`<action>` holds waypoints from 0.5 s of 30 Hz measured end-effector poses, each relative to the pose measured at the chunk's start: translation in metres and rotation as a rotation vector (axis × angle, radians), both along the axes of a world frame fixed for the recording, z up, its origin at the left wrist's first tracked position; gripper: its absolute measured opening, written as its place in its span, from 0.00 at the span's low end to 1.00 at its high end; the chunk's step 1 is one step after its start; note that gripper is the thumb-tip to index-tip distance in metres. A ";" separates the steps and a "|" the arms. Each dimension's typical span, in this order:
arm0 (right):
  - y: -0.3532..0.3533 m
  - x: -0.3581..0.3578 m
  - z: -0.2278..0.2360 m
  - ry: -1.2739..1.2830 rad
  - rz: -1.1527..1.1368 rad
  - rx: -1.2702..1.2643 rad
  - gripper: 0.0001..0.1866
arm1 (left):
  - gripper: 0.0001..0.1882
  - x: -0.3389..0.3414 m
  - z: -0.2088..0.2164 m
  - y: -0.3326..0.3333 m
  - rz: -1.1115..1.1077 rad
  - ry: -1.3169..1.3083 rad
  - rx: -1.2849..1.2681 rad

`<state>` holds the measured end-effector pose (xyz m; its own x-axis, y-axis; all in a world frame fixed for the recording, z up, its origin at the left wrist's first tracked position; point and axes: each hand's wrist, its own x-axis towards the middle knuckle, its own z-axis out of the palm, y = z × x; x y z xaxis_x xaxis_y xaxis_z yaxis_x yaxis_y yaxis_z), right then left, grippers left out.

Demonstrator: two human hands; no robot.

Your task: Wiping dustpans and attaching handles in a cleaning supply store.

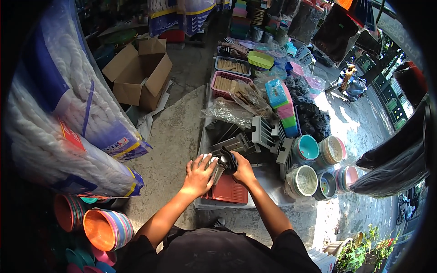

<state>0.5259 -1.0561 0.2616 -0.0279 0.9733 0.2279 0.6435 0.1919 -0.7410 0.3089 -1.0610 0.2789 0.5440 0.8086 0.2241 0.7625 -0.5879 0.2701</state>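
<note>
My right hand (244,171) is closed round a dark, black object (226,156) whose kind I cannot make out. Just left of it, my left hand (200,174) lies with its fingers stretched forward, against the side of a narrow grey piece (218,172) that is partly covered. Under and between both hands sits a reddish-brown plastic basket or tray (232,190) at the table's near edge. Beyond the hands lie grey slatted plastic pieces (265,133), some tilted over each other.
Pink basket (221,93) of wooden sticks, coloured plastic boxes (285,109) and clear bags cover the far table. Stacked bowls and baskets (304,180) stand at right. Wrapped white mop heads (68,118) hang at left above orange buckets (101,230). An opened cardboard box (136,77) stands beyond.
</note>
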 end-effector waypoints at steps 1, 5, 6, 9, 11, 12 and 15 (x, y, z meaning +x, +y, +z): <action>0.000 -0.001 -0.001 0.069 0.008 -0.037 0.31 | 0.36 0.000 -0.002 0.001 -0.001 -0.005 0.002; -0.002 0.000 0.007 0.083 0.003 -0.031 0.32 | 0.38 0.001 -0.005 0.001 -0.008 0.001 -0.024; -0.004 0.000 0.010 0.082 0.009 -0.027 0.32 | 0.38 0.000 -0.004 0.001 -0.002 -0.001 -0.020; -0.016 0.001 0.024 0.036 0.005 0.067 0.31 | 0.39 -0.004 -0.003 0.000 0.006 -0.008 -0.037; -0.027 -0.004 0.032 -0.013 -0.125 0.058 0.30 | 0.39 -0.013 -0.008 -0.005 0.017 -0.070 0.015; -0.037 -0.003 0.034 -0.040 -0.178 0.120 0.28 | 0.40 -0.015 -0.005 -0.009 0.012 -0.115 0.031; -0.070 -0.016 0.042 -0.002 -0.250 0.347 0.21 | 0.37 -0.032 0.000 -0.021 0.052 -0.180 0.113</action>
<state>0.5097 -1.1261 0.3039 0.1982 0.8159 0.5431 0.7030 0.2678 -0.6589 0.2773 -1.0818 0.2784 0.4452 0.7987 0.4048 0.7379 -0.5833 0.3395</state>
